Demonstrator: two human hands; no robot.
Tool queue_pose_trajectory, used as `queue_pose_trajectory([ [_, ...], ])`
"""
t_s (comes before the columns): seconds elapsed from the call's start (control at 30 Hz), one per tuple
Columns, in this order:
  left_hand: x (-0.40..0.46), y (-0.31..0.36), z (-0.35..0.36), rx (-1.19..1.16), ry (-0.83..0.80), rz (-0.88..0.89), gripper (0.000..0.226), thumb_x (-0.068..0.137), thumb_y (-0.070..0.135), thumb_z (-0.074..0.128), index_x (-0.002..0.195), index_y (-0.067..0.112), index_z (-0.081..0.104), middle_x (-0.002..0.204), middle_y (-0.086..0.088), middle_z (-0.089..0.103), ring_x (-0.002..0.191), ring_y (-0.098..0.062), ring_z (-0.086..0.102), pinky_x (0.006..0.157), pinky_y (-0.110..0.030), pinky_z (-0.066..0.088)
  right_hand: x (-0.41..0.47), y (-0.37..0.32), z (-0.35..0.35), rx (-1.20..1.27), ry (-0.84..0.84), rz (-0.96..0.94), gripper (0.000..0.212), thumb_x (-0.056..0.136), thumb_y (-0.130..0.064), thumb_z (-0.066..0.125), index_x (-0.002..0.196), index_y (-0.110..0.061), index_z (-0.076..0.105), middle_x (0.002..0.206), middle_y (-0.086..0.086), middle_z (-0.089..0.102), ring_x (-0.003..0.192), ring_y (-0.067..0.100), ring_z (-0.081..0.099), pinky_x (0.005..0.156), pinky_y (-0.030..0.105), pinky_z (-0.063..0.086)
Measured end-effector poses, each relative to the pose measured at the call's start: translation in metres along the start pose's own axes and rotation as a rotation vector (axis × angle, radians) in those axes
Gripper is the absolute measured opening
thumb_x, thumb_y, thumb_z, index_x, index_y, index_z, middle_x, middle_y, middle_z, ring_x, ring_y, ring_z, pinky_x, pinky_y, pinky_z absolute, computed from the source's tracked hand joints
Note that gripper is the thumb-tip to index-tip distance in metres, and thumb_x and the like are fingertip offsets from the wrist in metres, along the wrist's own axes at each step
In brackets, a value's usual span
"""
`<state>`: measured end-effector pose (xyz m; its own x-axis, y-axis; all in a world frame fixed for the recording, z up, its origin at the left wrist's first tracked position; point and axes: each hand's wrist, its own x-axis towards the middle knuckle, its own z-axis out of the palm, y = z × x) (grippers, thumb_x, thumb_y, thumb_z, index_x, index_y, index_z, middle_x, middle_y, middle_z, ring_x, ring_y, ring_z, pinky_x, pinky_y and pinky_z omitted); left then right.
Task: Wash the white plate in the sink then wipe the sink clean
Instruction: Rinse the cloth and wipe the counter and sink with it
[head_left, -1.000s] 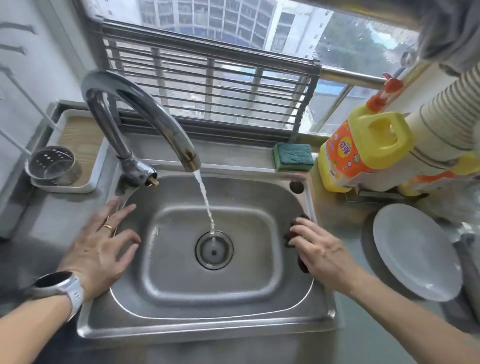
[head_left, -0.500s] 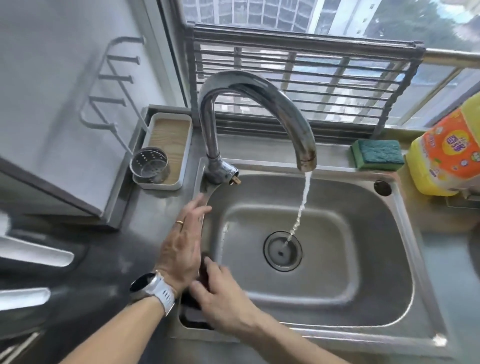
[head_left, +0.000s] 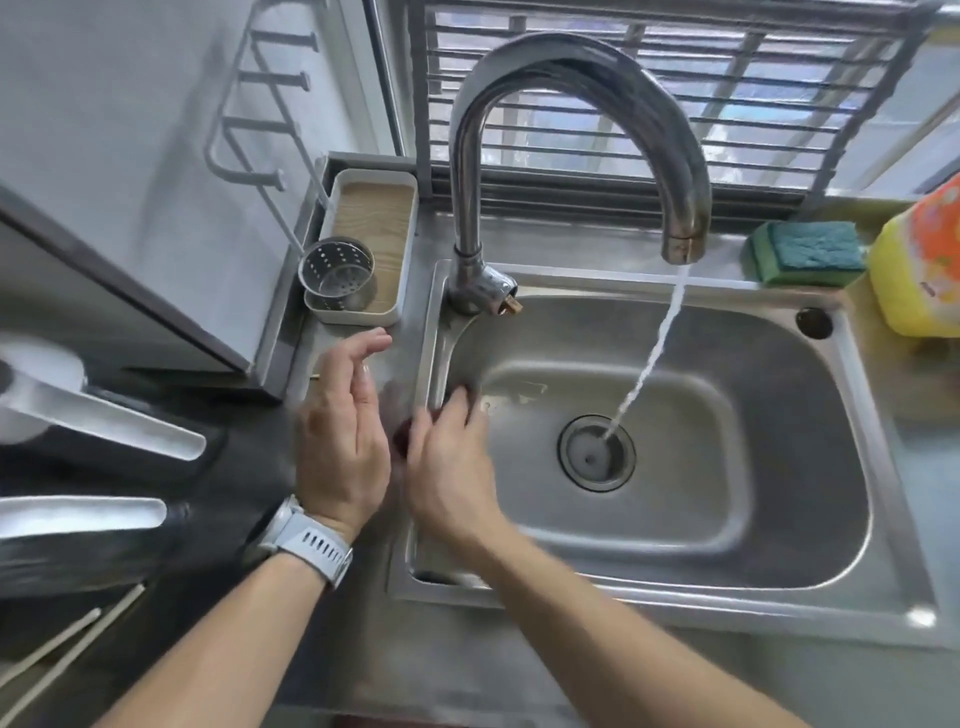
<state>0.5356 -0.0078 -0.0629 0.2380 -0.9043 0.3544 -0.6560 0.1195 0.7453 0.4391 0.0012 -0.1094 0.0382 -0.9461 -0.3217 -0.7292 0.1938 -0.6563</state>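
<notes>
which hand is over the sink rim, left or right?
The right hand: it reaches across the left rim of the sink, pressing a dark cloth there. The left hand, with the watch, hovers over the counter outside the basin.

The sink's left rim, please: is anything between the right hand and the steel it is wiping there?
Only a dark reddish thing, probably the wiping cloth, shows under the right hand on the sink rim. The left hand hovers beside it; nothing else visible blocks the way.
</notes>
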Motion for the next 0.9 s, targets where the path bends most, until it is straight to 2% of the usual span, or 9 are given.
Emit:
queue_pose_trajectory([
  [0.1, -0.007, 0.008, 0.009, 0.026, -0.020, 0.019, 0.031, 0.105, 0.007, 0.038, 0.125, 0.005, 0.062, 0.125, -0.005, 0.067, 0.116, -0.019, 0.063, 0.101, -0.029, 0.048, -0.065, 0.042, -0.023, -0.297, -0.132, -0.222, 0.040, 0.101, -0.038, 0.027, 0.118, -0.018, 0.057, 0.120, 0.003, 0.055, 0.102, 0.028, 0.055, 0.078, 0.041, 0.051],
  [0.17, -0.014, 0.016, 0.017, 0.059, -0.055, 0.046, 0.030, 0.104, 0.004, 0.040, 0.123, 0.004, 0.063, 0.123, -0.008, 0.068, 0.116, -0.022, 0.062, 0.102, -0.025, 0.045, -0.081, 0.060, -0.057, -0.417, -0.206, -0.230, 0.051, 0.094, -0.047, 0.017, 0.108, -0.026, 0.061, 0.106, -0.001, 0.059, 0.095, 0.026, 0.060, 0.066, 0.035, 0.046],
  [0.3, -0.037, 0.031, 0.039, 0.093, -0.212, 0.082, 0.026, 0.102, 0.007, 0.045, 0.120, 0.007, 0.064, 0.124, -0.008, 0.067, 0.116, -0.024, 0.062, 0.102, -0.020, 0.040, -0.081, 0.104, -0.117, -0.413, -0.279, -0.074, 0.043, 0.100, -0.048, 0.030, 0.099, -0.025, 0.065, 0.102, 0.001, 0.060, 0.101, 0.027, 0.062, 0.076, 0.037, 0.044],
  [0.43, -0.072, 0.044, 0.054, 0.172, -0.407, 0.051, 0.023, 0.100, 0.026, 0.049, 0.114, 0.017, 0.066, 0.113, -0.002, 0.068, 0.100, -0.025, 0.066, 0.087, -0.035, 0.051, -0.093, 0.164, -0.186, -0.627, -0.239, 0.068, 0.041, 0.100, -0.046, 0.032, 0.091, -0.024, 0.066, 0.096, -0.001, 0.059, 0.099, 0.025, 0.063, 0.073, 0.035, 0.041],
  [0.53, -0.094, 0.049, 0.059, 0.289, -0.534, 0.051, 0.028, 0.098, 0.039, 0.044, 0.102, 0.022, 0.066, 0.099, 0.002, 0.069, 0.090, -0.026, 0.065, 0.079, -0.039, 0.053, -0.099, 0.190, -0.225, -0.794, -0.176, 0.175, 0.040, 0.099, -0.044, 0.034, 0.090, -0.024, 0.067, 0.091, -0.002, 0.056, 0.098, 0.026, 0.065, 0.072, 0.033, 0.039],
  [0.6, -0.101, 0.048, 0.061, 0.315, -0.543, 0.029, 0.032, 0.098, 0.041, 0.040, 0.098, 0.022, 0.066, 0.094, 0.001, 0.068, 0.087, -0.026, 0.065, 0.075, -0.038, 0.051, -0.102, 0.181, -0.218, -0.788, -0.193, 0.152, 0.039, 0.101, -0.040, 0.033, 0.094, -0.022, 0.067, 0.097, 0.003, 0.059, 0.102, 0.030, 0.064, 0.079, 0.035, 0.045],
  [0.67, -0.102, 0.046, 0.062, 0.318, -0.530, 0.008, 0.033, 0.100, 0.038, 0.038, 0.098, 0.020, 0.066, 0.094, -0.001, 0.067, 0.086, -0.027, 0.063, 0.073, -0.038, 0.051, -0.098, 0.150, -0.186, -0.667, -0.254, 0.058, 0.040, 0.104, -0.040, 0.032, 0.100, -0.018, 0.066, 0.105, 0.010, 0.063, 0.104, 0.033, 0.062, 0.086, 0.039, 0.048],
  [0.8, -0.104, 0.042, 0.065, 0.306, -0.520, -0.035, 0.035, 0.100, 0.036, 0.036, 0.106, 0.017, 0.065, 0.103, -0.006, 0.068, 0.096, -0.030, 0.063, 0.083, -0.043, 0.052, -0.085, 0.100, -0.114, -0.396, -0.377, -0.212, 0.038, 0.103, -0.038, 0.037, 0.106, -0.014, 0.067, 0.106, 0.016, 0.061, 0.102, 0.038, 0.061, 0.085, 0.042, 0.049],
  [0.9, -0.104, 0.043, 0.068, 0.313, -0.517, -0.050, 0.035, 0.100, 0.034, 0.035, 0.108, 0.016, 0.065, 0.105, -0.007, 0.068, 0.099, -0.031, 0.061, 0.087, -0.044, 0.051, -0.080, 0.121, -0.133, -0.382, -0.371, -0.249, 0.041, 0.102, -0.038, 0.036, 0.106, -0.016, 0.070, 0.104, 0.014, 0.062, 0.098, 0.035, 0.061, 0.084, 0.039, 0.048],
])
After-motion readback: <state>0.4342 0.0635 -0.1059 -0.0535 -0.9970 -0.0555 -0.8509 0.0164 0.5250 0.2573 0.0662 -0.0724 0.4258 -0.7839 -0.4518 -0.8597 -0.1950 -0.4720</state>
